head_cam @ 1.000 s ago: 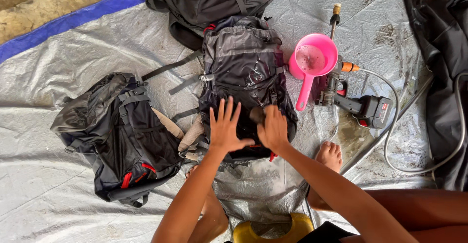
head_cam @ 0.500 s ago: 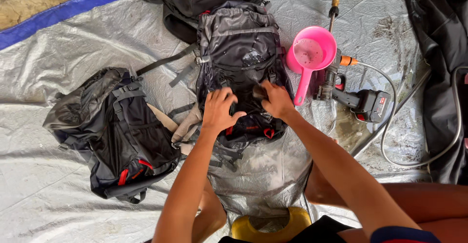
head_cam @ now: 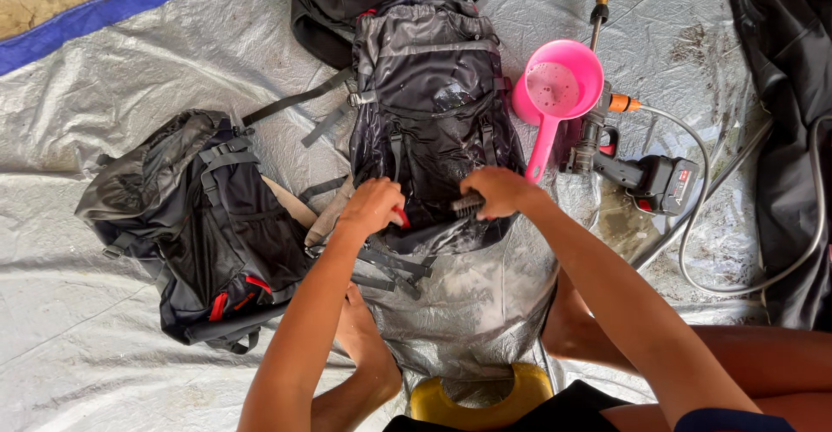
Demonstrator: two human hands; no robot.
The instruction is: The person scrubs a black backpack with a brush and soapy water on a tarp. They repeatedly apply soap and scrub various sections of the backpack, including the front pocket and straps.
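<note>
A wet grey and black backpack (head_cam: 431, 111) lies flat on a silver tarp (head_cam: 104, 94) in front of me. My left hand (head_cam: 371, 208) is closed on the pack's lower edge, by a red trim. My right hand (head_cam: 501, 191) holds a scrub brush (head_cam: 466, 204) with its bristles against the pack's lower front. Soapy foam shows on the fabric and on the tarp just below it.
A second black backpack (head_cam: 204, 224) with red tabs lies to the left. A pink dipper (head_cam: 555, 94) and a handheld pressure washer (head_cam: 637, 172) with hose sit to the right. Dark gear lies at top and far right. A yellow stool (head_cam: 481, 402) is under me.
Both hands have slid toward the pack's lower edge. My left hand went from spread flat to closed on the edge, and the brush is now visible under my right hand.
</note>
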